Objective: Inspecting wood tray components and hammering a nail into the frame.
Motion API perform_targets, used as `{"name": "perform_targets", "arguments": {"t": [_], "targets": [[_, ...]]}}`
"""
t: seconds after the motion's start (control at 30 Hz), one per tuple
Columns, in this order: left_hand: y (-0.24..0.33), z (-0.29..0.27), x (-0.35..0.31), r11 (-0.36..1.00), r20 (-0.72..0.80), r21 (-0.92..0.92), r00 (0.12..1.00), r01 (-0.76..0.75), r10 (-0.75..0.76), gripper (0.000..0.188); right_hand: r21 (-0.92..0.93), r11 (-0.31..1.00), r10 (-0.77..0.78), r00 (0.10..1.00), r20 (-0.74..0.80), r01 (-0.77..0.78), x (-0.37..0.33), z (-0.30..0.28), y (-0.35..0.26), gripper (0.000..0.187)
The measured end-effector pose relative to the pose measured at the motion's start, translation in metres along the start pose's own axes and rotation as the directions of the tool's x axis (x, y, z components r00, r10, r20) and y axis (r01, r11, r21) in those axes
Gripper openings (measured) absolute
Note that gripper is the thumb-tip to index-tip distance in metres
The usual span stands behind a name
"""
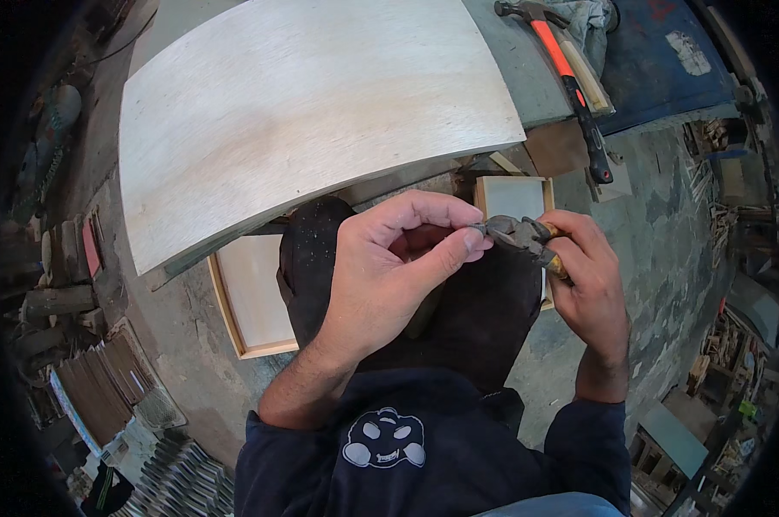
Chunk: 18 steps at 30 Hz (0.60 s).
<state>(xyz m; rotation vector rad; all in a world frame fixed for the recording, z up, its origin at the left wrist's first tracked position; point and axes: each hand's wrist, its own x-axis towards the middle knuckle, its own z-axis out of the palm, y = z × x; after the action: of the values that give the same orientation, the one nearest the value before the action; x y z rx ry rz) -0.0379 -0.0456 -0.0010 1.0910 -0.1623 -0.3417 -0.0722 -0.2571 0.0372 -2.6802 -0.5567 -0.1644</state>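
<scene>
Over my lap, my right hand point(589, 276) is wrapped round the yellow handles of a pair of pliers point(512, 234), whose dark metal jaws point left. The thumb and fingertips of my left hand point(398, 258) are pinched together at the tip of those jaws. Something small and dark shows between them, too small to name. Both hands meet just in front of the near edge of a pale wooden board point(320, 95), which lies flat on the work table.
A hammer point(570, 82) with an orange and black handle lies at the table's right, its handle overhanging the edge. Shallow wooden trays point(256, 293) point(512, 194) stand on the floor beside my legs. Stacked brown sheets point(105, 388) are at the left, wood scraps point(716, 379) at the right.
</scene>
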Motion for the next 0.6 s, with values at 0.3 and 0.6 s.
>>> {"name": "perform_targets", "arguments": {"t": [0.3, 0.6], "targets": [[0.0004, 0.0033, 0.0007, 1.000, -0.001, 0.016, 1.000, -0.010, 0.010, 0.013, -0.012, 1.000, 0.002, 1.000, -0.006, -0.002, -0.0026, 0.0018, 0.0017, 0.023], [0.0019, 0.0054, 0.0004, 0.999, -0.004, -0.030, 1.000, 0.013, -0.013, 0.012, 0.086, 0.996, 0.009, 1.000, -0.004, -0.008, -0.0035, 0.0044, 0.0023, 0.023]]}}
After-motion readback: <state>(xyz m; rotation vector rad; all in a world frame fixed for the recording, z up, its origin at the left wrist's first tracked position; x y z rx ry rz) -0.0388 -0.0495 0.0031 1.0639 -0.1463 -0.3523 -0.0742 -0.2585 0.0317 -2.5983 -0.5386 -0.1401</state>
